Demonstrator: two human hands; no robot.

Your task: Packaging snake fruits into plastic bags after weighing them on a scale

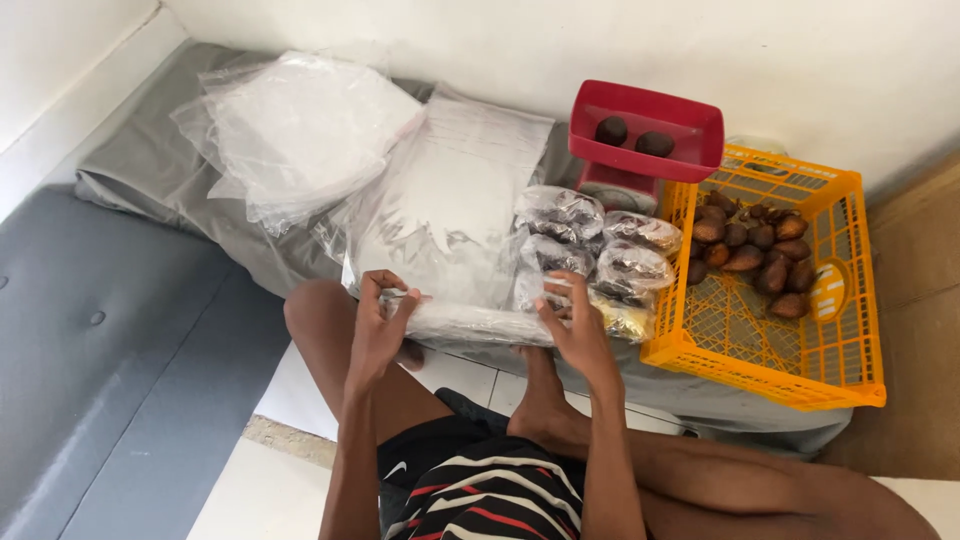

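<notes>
Left hand (378, 325): I see it pinching the clear plastic bag (462, 322).
Right hand (575, 330): spread wide, touching the bag's far end.
Beyond it: filled bags of brown fruit (595, 250).

Single head-worn view, steeply downward and close over the lap, facing the wall.
</notes>
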